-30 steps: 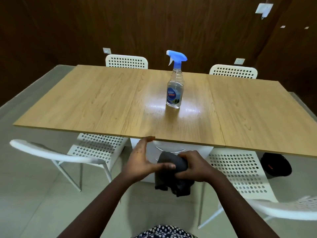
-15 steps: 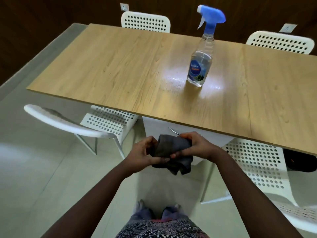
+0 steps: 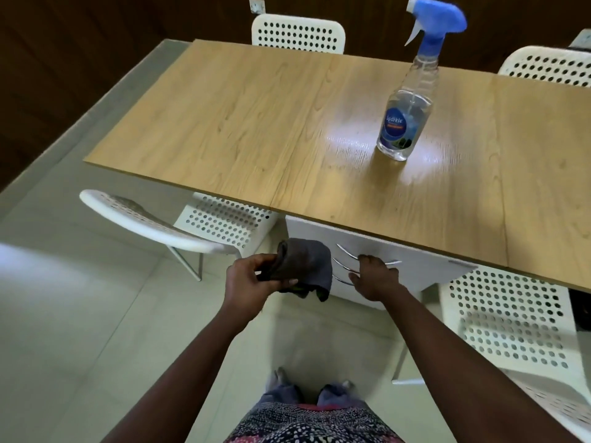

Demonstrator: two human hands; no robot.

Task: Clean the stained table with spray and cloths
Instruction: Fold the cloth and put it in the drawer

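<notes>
A clear spray bottle [image 3: 405, 113] with a blue trigger head stands upright near the middle of the wooden table [image 3: 243, 123]. Below the table's near edge, my left hand [image 3: 249, 279] grips a folded dark grey cloth [image 3: 303, 263]. My right hand [image 3: 375, 276] is just right of the cloth, apart from it, with its fingers spread in front of the curved metal handles of a white drawer unit [image 3: 415, 266] under the table. It holds nothing.
White perforated chairs stand around the table: one at the near left [image 3: 179, 225], one at the near right [image 3: 511, 318], two at the far side [image 3: 297, 33]. My feet [image 3: 313, 388] stand on pale floor tiles. A dark object lies at the right edge [image 3: 580, 308].
My right hand has let go of the cloth and moved right toward the drawer handles. The left hand keeps the cloth alone. The view has tilted down and nearer the table.
</notes>
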